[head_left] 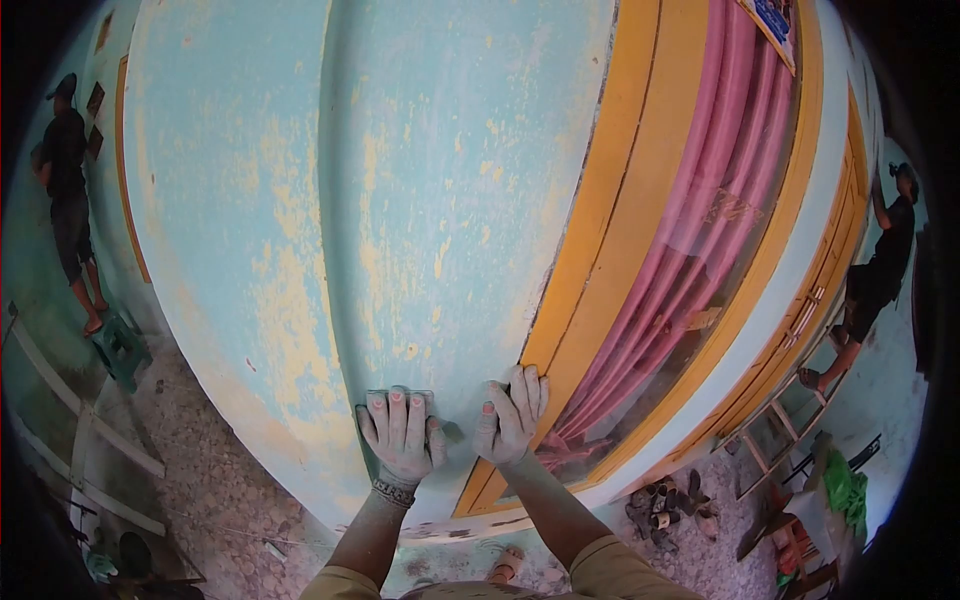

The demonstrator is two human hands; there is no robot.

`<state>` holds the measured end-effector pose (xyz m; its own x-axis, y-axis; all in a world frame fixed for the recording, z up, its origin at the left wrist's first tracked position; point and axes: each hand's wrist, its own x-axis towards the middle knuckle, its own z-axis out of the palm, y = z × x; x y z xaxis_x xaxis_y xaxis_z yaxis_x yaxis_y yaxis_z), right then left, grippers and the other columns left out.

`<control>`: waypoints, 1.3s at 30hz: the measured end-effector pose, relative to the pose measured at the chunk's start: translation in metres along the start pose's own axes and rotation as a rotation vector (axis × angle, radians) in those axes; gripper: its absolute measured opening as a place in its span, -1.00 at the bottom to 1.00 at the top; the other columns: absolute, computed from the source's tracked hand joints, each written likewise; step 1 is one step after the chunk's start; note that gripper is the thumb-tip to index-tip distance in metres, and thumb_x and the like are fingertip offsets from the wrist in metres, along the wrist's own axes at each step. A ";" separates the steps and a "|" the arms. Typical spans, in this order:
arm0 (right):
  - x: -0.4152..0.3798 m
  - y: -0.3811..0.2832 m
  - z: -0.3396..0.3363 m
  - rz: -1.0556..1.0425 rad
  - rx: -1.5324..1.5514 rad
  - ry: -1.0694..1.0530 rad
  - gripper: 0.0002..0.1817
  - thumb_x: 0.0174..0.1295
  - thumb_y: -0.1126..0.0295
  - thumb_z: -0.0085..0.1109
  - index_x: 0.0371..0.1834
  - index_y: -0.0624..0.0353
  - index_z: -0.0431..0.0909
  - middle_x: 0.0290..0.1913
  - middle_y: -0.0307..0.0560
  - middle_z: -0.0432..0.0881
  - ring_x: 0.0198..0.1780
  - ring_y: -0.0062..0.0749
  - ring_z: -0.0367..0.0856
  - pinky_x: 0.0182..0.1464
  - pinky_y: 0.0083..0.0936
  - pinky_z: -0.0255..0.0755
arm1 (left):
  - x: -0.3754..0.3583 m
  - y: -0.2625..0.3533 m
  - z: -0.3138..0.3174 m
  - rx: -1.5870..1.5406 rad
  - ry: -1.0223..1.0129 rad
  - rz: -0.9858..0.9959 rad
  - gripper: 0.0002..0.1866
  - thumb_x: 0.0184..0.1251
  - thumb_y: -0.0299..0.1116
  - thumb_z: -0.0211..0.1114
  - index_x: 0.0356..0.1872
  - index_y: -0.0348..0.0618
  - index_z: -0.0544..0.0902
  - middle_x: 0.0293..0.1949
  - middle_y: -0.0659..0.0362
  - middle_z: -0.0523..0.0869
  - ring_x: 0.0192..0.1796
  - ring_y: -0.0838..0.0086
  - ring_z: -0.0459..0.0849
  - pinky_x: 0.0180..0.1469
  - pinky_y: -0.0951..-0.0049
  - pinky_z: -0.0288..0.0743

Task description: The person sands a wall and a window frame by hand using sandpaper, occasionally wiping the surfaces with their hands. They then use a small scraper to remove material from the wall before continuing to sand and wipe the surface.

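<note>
My left hand (pixel 402 437), dusted grey and with a band at the wrist, lies against the pale blue wall (pixel 450 250) with its fingers stretched upward. Beneath its fingers a thin sheet of sandpaper (pixel 431 400) is pressed to the wall; only its edges show. To the right, my right hand (pixel 512 415) rests where the wall meets the orange window frame (pixel 590 300). Its fingers are partly bent and spread, with nothing visible in them. Yellowish worn patches mark the wall's paint, and a raised vertical edge (pixel 335 250) runs up near my left hand.
Pink curtains (pixel 690 230) hang behind the window glass. At left, a person (pixel 70 190) stands on a green stool (pixel 122 350); at right another person (pixel 885 250) is on a ladder (pixel 775 430). Shoes (pixel 665 510) lie on the speckled floor (pixel 225 480).
</note>
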<state>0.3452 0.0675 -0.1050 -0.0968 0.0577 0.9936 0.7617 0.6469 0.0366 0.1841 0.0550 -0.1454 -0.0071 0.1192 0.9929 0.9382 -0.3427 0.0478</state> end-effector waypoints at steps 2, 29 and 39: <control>0.001 0.000 0.000 -0.002 -0.008 0.000 -0.71 0.36 0.36 0.02 0.03 0.26 0.60 0.28 0.33 0.47 0.44 0.20 0.28 0.50 0.05 -0.11 | 0.001 0.000 -0.001 0.000 -0.001 -0.002 -0.38 0.37 -0.20 0.03 0.44 -0.16 0.31 0.48 -0.07 0.25 0.56 -0.04 0.07 0.45 -0.26 -0.09; 0.000 0.000 0.000 -0.001 -0.011 -0.011 -0.69 0.37 0.34 0.02 0.06 0.28 0.58 0.30 0.36 0.44 0.44 0.23 0.27 0.49 0.06 -0.11 | 0.001 -0.001 0.001 -0.007 0.001 0.028 -0.44 0.45 -0.21 -0.02 0.41 -0.24 0.33 0.47 -0.15 0.25 0.54 -0.14 0.08 0.48 -0.25 -0.16; 0.021 -0.067 -0.019 0.199 0.237 -0.063 -0.71 0.26 0.43 0.15 0.02 0.26 0.61 0.11 0.21 0.57 0.17 0.12 0.49 0.25 -0.05 0.28 | 0.000 -0.010 -0.020 -0.476 -0.043 -0.028 -0.31 0.46 -0.13 -0.06 0.48 -0.36 0.11 0.46 -0.32 0.17 0.56 -0.16 0.01 0.47 -0.27 -0.20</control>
<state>0.3042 0.0111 -0.0850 -0.0057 0.2434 0.9699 0.5997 0.7769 -0.1915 0.1679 0.0399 -0.1433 -0.0065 0.1692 0.9856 0.6751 -0.7263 0.1292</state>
